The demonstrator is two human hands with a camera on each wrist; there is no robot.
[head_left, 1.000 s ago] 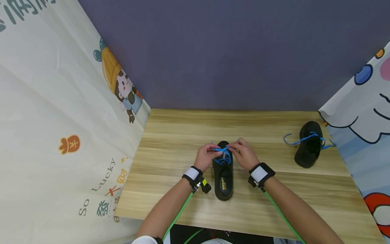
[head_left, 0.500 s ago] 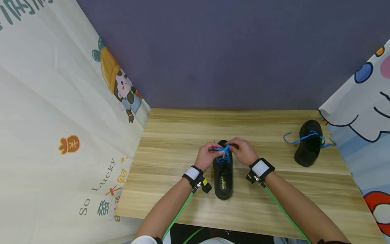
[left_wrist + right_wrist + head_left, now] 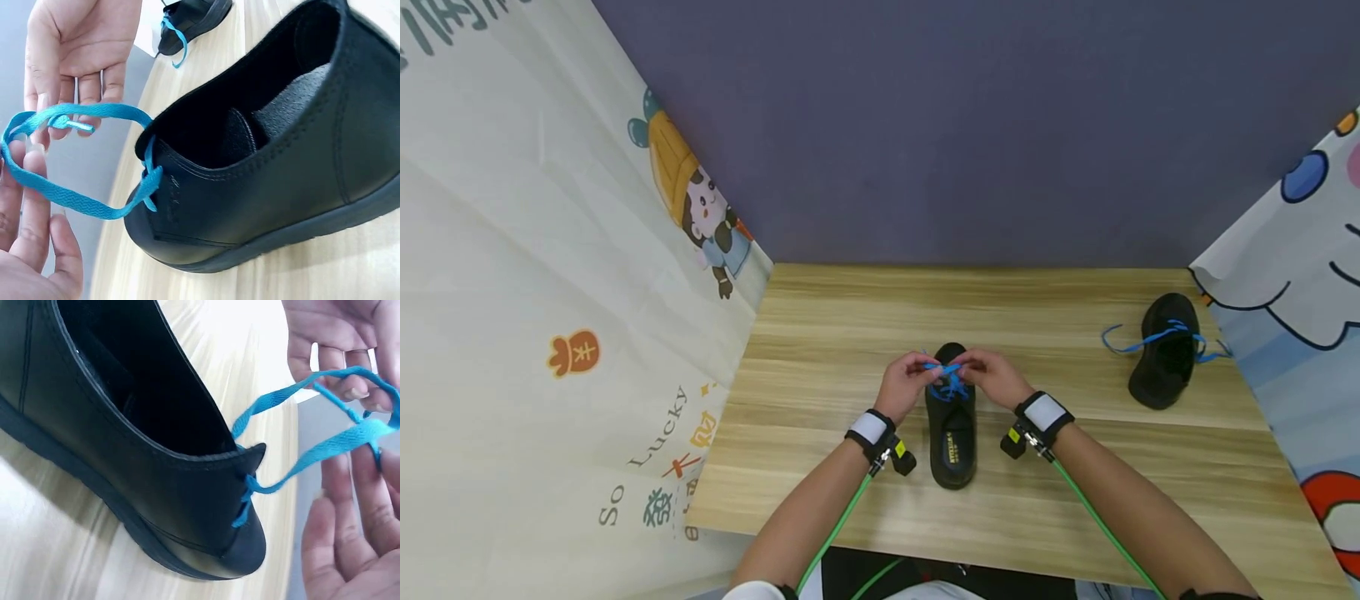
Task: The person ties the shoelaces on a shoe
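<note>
shoe point(image 3: 951, 429) is parked mid-tabletop point(image 3: 820, 350) | blue lace point(image 3: 946, 369) is pinched by left hand point(image 3: 904, 385) and right hand point(image 3: 996, 377) above the toe | step: knot probably being crossed | next: ends likely need to be pulled snug

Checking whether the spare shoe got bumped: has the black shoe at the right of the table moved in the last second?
No. The far shoe lies at the same spot beside the right curtain; only the camera shifted slightly.
</note>
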